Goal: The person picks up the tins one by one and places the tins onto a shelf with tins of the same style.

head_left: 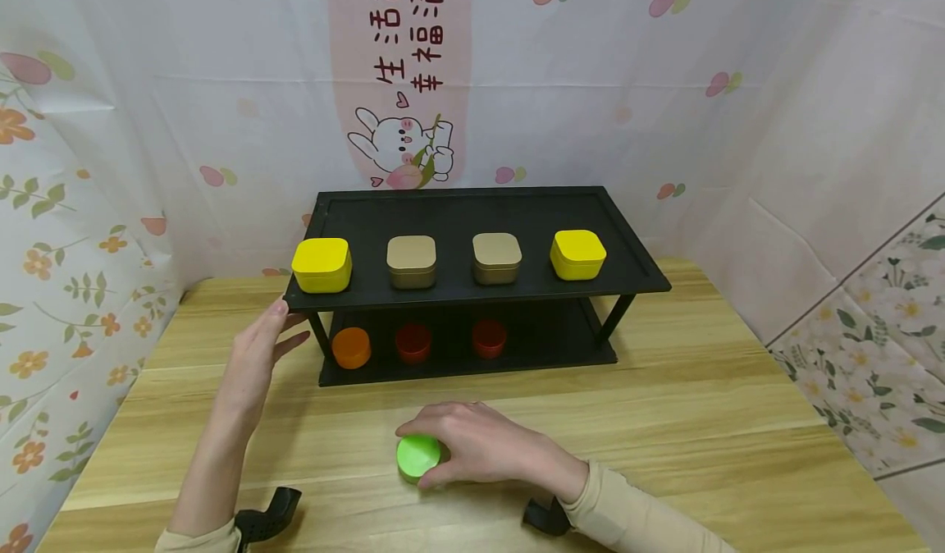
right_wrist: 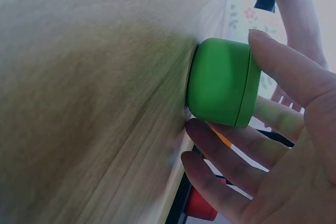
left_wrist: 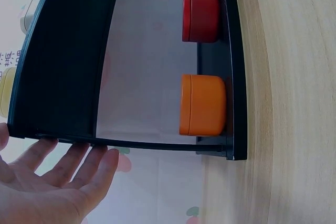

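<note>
My right hand (head_left: 483,446) curls around a green round tin (head_left: 417,457) that stands on the table in front of the shelf. In the right wrist view the thumb lies on one side of the green tin (right_wrist: 220,82) and the fingers on its other side. My left hand (head_left: 254,360) reaches to the front left corner of the black two-tier shelf (head_left: 472,294). In the left wrist view the fairly straight fingers (left_wrist: 105,169) touch the end edge of the top tier, with the thumb partly cut off at the frame's edge.
On the top tier stand two yellow square tins (head_left: 322,266) at the ends and two beige ones (head_left: 412,262) between. An orange round tin (head_left: 350,348) and two red ones (head_left: 413,343) are on the lower tier. A patterned cloth (head_left: 251,126) hangs behind the wooden table (head_left: 709,422).
</note>
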Demonstrator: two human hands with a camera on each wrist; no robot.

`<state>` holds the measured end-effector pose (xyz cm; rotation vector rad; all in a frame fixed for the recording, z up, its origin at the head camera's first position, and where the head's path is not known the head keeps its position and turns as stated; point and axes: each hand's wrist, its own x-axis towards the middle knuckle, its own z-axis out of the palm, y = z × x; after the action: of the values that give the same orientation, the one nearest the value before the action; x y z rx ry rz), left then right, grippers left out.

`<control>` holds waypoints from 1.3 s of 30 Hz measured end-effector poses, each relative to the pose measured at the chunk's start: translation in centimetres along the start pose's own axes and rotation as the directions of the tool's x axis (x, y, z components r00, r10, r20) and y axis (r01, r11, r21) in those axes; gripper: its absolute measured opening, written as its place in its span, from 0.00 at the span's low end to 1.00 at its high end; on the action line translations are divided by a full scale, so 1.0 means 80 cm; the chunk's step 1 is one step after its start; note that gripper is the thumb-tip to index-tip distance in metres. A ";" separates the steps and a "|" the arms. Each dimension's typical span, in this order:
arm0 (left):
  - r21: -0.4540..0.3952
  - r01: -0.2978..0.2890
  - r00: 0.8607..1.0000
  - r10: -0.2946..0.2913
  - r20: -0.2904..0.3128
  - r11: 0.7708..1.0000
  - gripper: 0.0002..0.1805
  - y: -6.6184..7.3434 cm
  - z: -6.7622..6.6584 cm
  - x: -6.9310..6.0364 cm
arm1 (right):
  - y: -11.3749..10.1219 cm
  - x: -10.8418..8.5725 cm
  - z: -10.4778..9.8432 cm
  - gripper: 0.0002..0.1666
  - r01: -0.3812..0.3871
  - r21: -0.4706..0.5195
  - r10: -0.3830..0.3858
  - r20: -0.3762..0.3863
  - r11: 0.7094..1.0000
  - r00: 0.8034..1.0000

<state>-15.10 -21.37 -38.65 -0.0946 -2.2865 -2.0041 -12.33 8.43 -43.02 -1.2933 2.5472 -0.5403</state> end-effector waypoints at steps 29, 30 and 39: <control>-0.019 -0.026 1.000 0.026 -0.001 0.999 0.33 -0.002 -0.001 -0.001 | 0.009 -0.009 -0.008 0.34 -0.054 0.090 0.057 -0.024 0.994 0.998; -0.021 -0.025 1.000 0.025 -0.001 0.999 0.33 -0.002 -0.001 -0.001 | 0.010 -0.010 -0.008 0.34 -0.059 0.091 0.061 -0.025 0.994 0.998; -0.018 -0.031 1.000 0.031 0.002 0.999 0.33 -0.001 -0.001 -0.001 | 0.017 -0.022 -0.013 0.34 -0.101 0.087 0.105 -0.041 0.991 0.994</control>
<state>-15.02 -21.44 -38.74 -0.1328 -2.2545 -2.0108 -12.69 10.79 -42.59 -1.1264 2.5808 -0.6556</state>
